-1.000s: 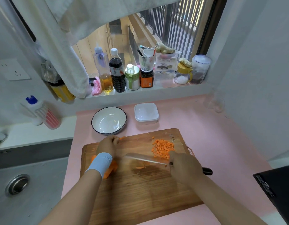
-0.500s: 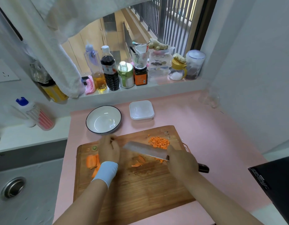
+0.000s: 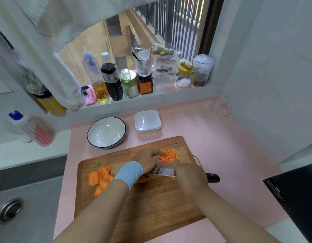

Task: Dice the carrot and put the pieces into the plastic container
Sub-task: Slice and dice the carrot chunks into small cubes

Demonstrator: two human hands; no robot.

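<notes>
Right hand (image 3: 188,176) grips the knife (image 3: 162,171); left hand (image 3: 146,159), fingers bent, touches the dice pile (image 3: 169,156), grasp unclear. Uncut carrot slices (image 3: 101,178) lie left of both hands. Plastic container (image 3: 147,121) beyond holds 0 pieces; dicing seems part-done.

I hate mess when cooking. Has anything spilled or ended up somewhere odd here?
No spill: the dice lie heaped by the knife on the board, none on the pink counter. One oddity: ginger perched atop the stacked tubs on the sill.
</notes>
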